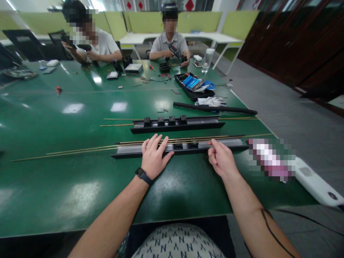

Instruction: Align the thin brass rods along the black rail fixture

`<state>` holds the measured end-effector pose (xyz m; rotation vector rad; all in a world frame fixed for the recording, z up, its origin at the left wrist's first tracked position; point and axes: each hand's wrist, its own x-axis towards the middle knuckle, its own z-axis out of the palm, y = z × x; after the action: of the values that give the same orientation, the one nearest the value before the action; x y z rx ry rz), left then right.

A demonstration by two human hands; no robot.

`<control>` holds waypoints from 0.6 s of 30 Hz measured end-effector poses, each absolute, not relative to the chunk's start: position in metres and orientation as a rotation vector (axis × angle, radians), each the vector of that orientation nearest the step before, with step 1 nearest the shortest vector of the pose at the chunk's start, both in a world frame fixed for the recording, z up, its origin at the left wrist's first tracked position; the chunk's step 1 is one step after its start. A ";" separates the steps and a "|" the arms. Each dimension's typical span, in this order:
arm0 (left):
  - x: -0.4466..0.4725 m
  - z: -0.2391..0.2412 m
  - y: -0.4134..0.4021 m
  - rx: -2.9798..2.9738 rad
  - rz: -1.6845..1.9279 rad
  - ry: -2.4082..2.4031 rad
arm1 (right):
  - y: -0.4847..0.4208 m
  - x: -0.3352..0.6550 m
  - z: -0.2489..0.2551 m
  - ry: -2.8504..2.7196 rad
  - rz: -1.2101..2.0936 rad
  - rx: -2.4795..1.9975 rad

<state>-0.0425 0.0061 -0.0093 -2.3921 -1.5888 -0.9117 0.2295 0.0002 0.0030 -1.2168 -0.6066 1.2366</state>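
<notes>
A long black channel (pixel 129 155) with a pale inner face lies crosswise in front of me. Thin brass rods (pixel 80 149) run along its top and stick out past both ends. Small black blocks (pixel 178 145) sit inside the channel between my hands. My left hand (pixel 155 156), with a dark watch on the wrist, rests over the channel with its fingers spread and the thumb by the near edge. Toward the right end, my right hand (pixel 220 156) is closed, its fingertips at a brass rod; the pinch itself is partly hidden.
Behind lies a second black channel (pixel 177 127) with several blocks and rods. Farther back are a black tube (pixel 215 108), white gloves (pixel 211 101) and a black tray (pixel 185 89). A white device (pixel 317 182) lies at the right edge. Two people work across the table.
</notes>
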 end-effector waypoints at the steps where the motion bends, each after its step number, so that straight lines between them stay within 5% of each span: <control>1: -0.042 -0.009 0.006 -2.390 -0.913 -1.588 | 0.000 0.230 0.002 -0.624 1.245 -1.215; 18: -0.042 -0.008 0.005 -2.391 -0.919 -1.579 | 0.000 0.228 0.003 -0.652 1.277 -1.228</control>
<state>-0.0425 0.0055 -0.0081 -2.3907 -1.5786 -0.9189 0.2282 -0.0003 0.0027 -1.2276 -0.6520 1.2772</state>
